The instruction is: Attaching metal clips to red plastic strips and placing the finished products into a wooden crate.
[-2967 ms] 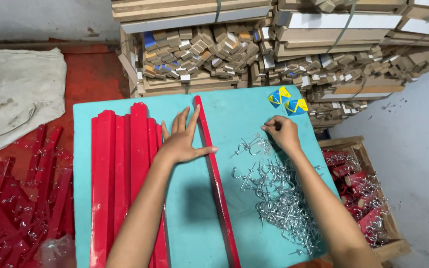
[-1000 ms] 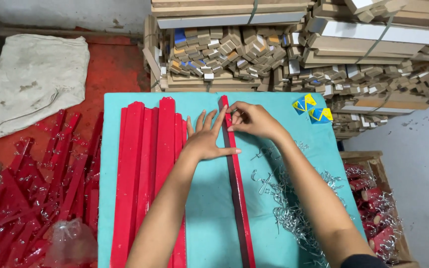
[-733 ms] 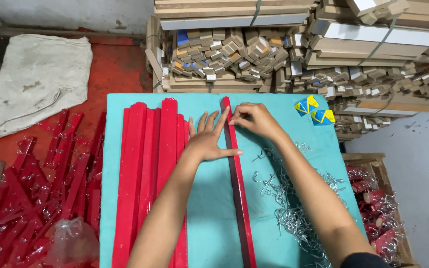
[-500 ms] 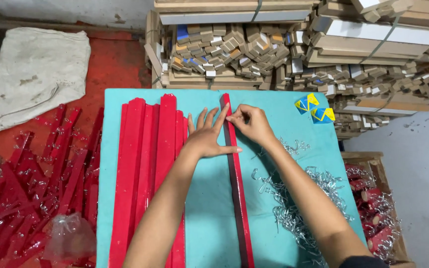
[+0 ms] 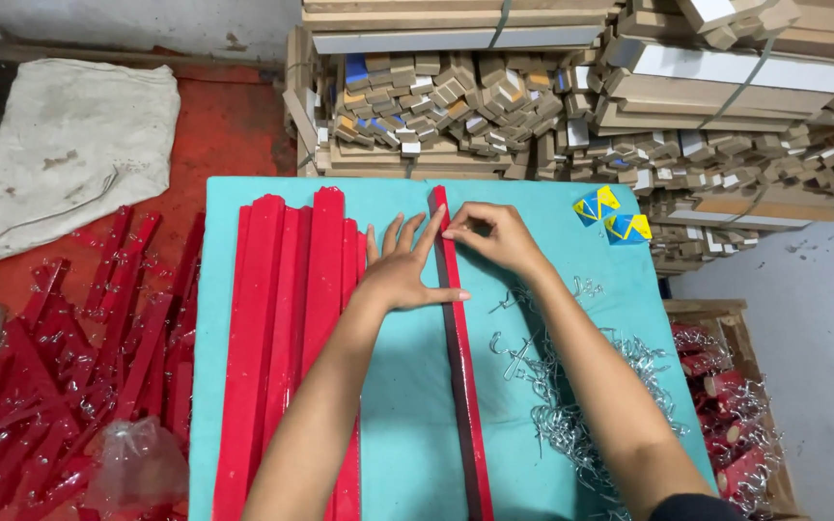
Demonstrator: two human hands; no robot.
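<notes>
A long red strip (image 5: 458, 376) lies lengthwise on the teal table (image 5: 407, 425). My left hand (image 5: 402, 271) rests flat beside it with fingers spread, thumb and forefinger against the strip's left edge. My right hand (image 5: 489, 235) pinches at the strip near its far end; whether a small metal piece sits between the fingertips I cannot tell. A stack of red strips (image 5: 287, 328) lies to the left of my left hand. Loose silver wire hooks (image 5: 571, 415) are heaped to the right of the strip.
Two blue-and-yellow packets (image 5: 613, 217) sit at the table's far right. Bundled cardboard and wood pieces (image 5: 571, 96) are stacked behind. More red strips (image 5: 79, 357) litter the floor at left beside a grey sack (image 5: 69, 145). A wooden crate (image 5: 736, 396) with red pieces stands at right.
My right hand has left the hook pile and come to the far end of the single strip. My left hand stays pressed beside it. The view shifted slightly.
</notes>
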